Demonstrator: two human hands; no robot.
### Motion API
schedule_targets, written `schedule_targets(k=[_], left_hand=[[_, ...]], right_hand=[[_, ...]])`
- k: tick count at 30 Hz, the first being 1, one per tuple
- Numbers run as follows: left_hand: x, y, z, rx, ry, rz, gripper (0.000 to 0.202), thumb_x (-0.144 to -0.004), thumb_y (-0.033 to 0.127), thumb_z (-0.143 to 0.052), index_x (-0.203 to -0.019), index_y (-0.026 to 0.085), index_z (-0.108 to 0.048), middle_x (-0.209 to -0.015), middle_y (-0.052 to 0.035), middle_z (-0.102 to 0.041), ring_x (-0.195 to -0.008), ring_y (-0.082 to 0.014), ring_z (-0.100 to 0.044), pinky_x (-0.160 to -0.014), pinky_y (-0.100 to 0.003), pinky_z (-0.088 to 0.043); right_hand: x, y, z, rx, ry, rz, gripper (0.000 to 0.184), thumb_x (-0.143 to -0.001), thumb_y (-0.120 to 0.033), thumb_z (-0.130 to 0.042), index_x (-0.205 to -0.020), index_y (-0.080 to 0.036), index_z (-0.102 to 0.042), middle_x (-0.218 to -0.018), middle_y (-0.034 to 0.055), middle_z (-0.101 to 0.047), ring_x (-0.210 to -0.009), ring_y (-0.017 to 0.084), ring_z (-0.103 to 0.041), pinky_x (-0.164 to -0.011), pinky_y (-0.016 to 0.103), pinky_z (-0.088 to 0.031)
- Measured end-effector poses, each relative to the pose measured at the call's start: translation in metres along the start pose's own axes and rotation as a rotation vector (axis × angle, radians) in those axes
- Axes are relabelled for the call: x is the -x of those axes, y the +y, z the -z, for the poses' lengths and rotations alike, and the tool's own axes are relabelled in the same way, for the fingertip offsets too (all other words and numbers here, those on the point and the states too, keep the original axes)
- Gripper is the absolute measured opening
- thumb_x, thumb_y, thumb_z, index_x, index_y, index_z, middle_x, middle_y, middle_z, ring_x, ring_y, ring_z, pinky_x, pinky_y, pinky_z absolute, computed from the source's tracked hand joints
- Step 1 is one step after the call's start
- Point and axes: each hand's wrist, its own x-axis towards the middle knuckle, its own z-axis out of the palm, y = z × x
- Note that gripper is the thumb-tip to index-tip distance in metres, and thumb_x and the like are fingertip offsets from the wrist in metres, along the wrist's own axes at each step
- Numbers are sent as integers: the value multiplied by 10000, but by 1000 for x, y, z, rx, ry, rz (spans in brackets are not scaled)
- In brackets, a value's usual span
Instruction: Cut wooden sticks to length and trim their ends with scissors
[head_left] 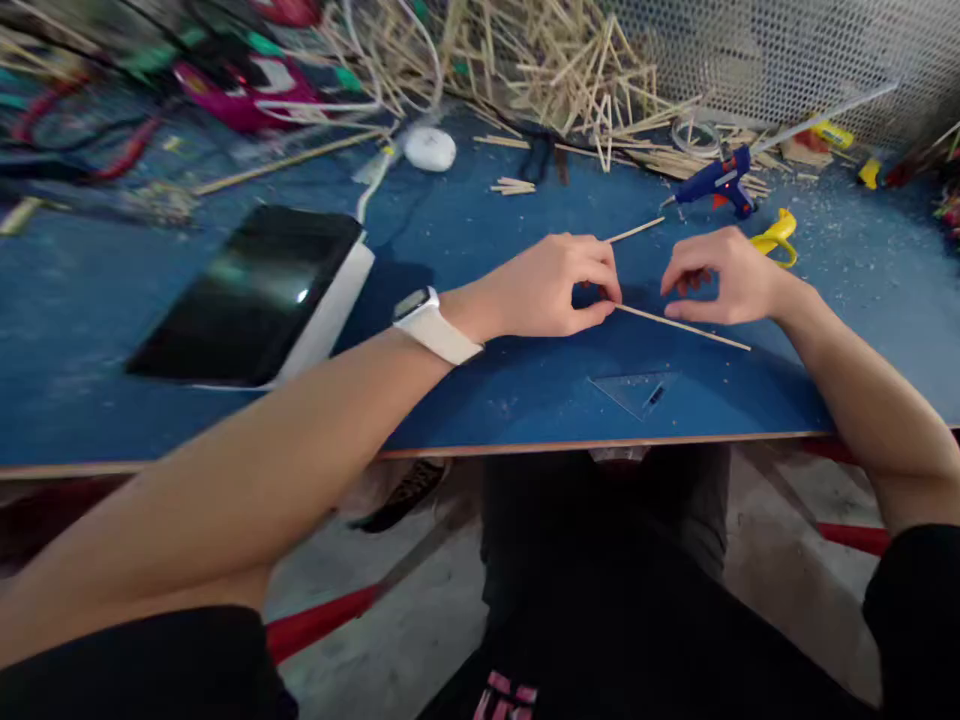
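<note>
Left hand palm-down, fingers bent, pinching end of thin wooden stick, which slants toward tabletop's front edge; second stick pokes out past its knuckles. Right hand half-curled, released, thumb and fingertips parted, just beside first stick.

Tabletop is blue. Stick, 3 o'clock: pale tan. Glue gun, 2 o'clock: dark blue, orange trigger. Tablet, 9 o'clock: black.
</note>
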Motion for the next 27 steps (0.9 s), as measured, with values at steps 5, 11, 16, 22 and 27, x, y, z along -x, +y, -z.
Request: schedule_targets(k=[5,11,16,22,27], left_hand=[[1,7,4,73,-119,-32,252,-1036,323,-628,-837,231,-752,-944,-65,-760,-895,-266,-722,-955,-433,-516],[-1,13,5,110,-155,-63,323,-1074,356,-600,-803,251,-742,-901,-56,-767,-851,-268,-637,-947,-463,-498],[-1,16,4,64,-159,-24,351,-1107,394,-550,-843,284,-753,-962,-59,-767,-897,-274,-592,-980,-518,-481],[-2,16,2,38,-138,-90,319,-1106,314,-580,-846,227,-744,-952,-75,-770,-885,-271,-605,-952,-494,-498],[0,10,-4,36,-81,-62,314,-1085,339,-629,-812,235,-746,-943,-59,-787,-925,-286,-687,-990,-477,-516]], right_hand=[[-7,-18,-16,-96,-210,-23,149,-1005,-334,-822,-959,-192,-829,-837,-9,-786,-712,114,-678,-716,253,-492],[-7,-22,-19,-227,-230,-71,120,-979,-310,-855,-1010,-196,-874,-772,-33,-792,-653,100,-654,-662,251,-462],[-8,-28,-20,-237,-272,-51,206,-972,-380,-912,-1055,-194,-883,-820,-20,-813,-669,103,-664,-670,253,-453],[-12,-43,-26,-154,-282,29,162,-1017,-343,-881,-995,-189,-837,-857,-5,-773,-754,127,-678,-748,270,-463],[-12,-42,-24,-110,-252,84,80,-1033,-270,-825,-1024,-192,-838,-930,20,-773,-797,137,-659,-762,273,-477]])
